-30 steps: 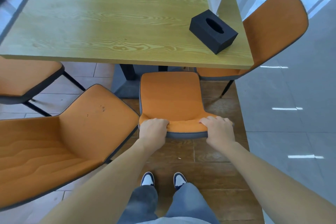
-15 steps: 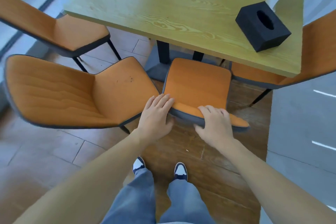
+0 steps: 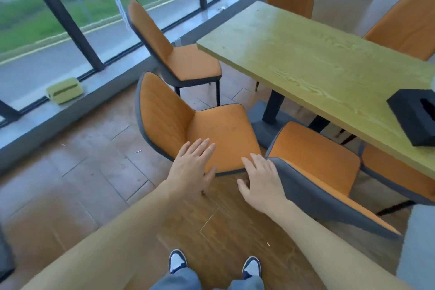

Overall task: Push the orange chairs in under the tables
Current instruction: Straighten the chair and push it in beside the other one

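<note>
Hands hover over orange seats: left hand [image 3: 191, 169] with fingers spread on the stray chair [image 3: 200, 129], right hand [image 3: 261, 179] open, empty, beside the chair [image 3: 315, 165] tucked under the desk [image 3: 306, 59].

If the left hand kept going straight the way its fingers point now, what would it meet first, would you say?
The left hand is open, fingers pointing up-frame over the seat of the pulled-out orange chair. Going straight on, it would probably meet that seat, then the backrest; its height above the seat is unclear.
</note>
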